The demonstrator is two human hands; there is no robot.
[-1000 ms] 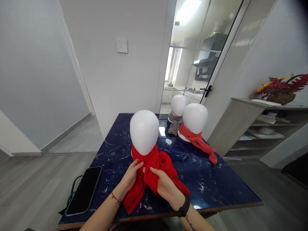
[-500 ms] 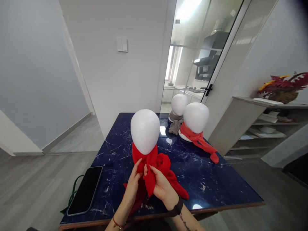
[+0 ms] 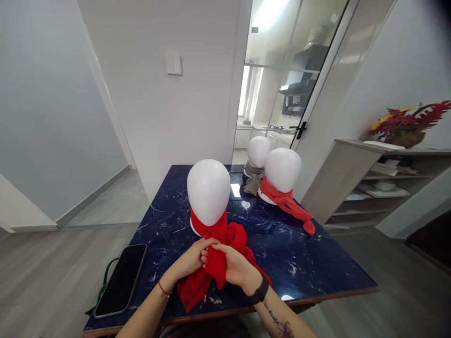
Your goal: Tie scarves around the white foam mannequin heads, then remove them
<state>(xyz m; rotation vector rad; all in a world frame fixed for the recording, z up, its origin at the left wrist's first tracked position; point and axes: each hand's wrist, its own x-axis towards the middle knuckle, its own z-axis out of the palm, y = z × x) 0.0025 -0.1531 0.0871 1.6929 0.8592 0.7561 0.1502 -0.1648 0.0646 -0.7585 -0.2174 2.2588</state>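
A red scarf (image 3: 216, 268) is wrapped around the base of a white mannequin head (image 3: 208, 190) on the near part of the table. My left hand (image 3: 193, 258) is closed on the scarf just below the head, with its fingertips partly hidden by the cloth. From the other side my right hand (image 3: 241, 270) grips the same scarf, its thumb on top near my left fingers. One loose end hangs toward the table's front edge, while more cloth lies bunched behind my right hand.
On the dark blue marbled table (image 3: 282, 253) stand a white head with a coral scarf (image 3: 278, 193) and another with a grey scarf (image 3: 252, 178). A phone (image 3: 121, 280) lies at the left edge. Behind are a glass door (image 3: 275, 80) and a shelf unit (image 3: 387, 171).
My left hand has moved up and across toward my right fingers and is now closed over the scarf. A loose end spreads lower left. The view has shifted slightly.
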